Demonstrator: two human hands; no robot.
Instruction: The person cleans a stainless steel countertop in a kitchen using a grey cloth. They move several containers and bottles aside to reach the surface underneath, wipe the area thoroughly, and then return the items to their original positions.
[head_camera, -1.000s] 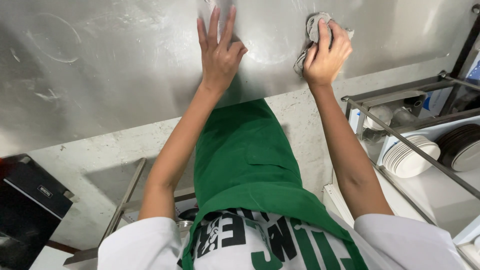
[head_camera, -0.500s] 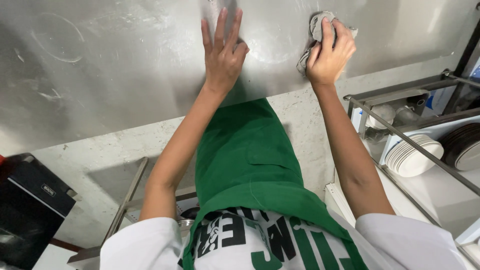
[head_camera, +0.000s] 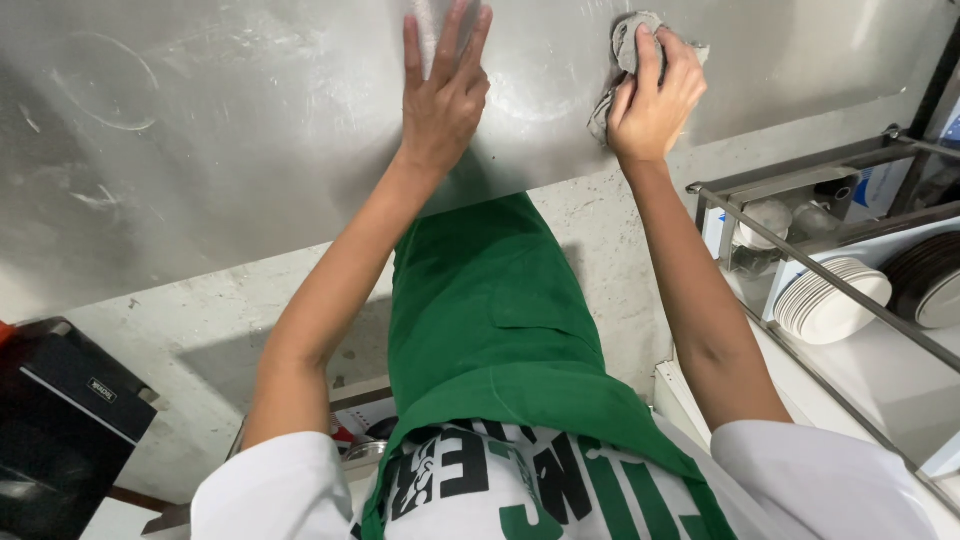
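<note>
Versus half a second ago: almost no change; right hand (head_camera: 655, 95) and grey rag (head_camera: 625, 50) are seen a touch lower on the steel tabletop (head_camera: 200, 150), left hand (head_camera: 445, 95) kept in the same spot.

Left hand is laid flat on the steel, fingers released and spread, nothing grasped. Right-hand fingers are clenched around the rag, which is pressed onto the tabletop well in from the near edge.

The near edge runs diagonally, just beyond the green apron (head_camera: 490, 320). Open steel is left to the left of both hands. To the right, room is limited by a metal rack (head_camera: 800, 260) with stacked white plates (head_camera: 825, 305).

The rag is crumpled and bunched, mostly covered by the fingers. The steel is scuffed and smeared, with a ring mark at far left.
</note>
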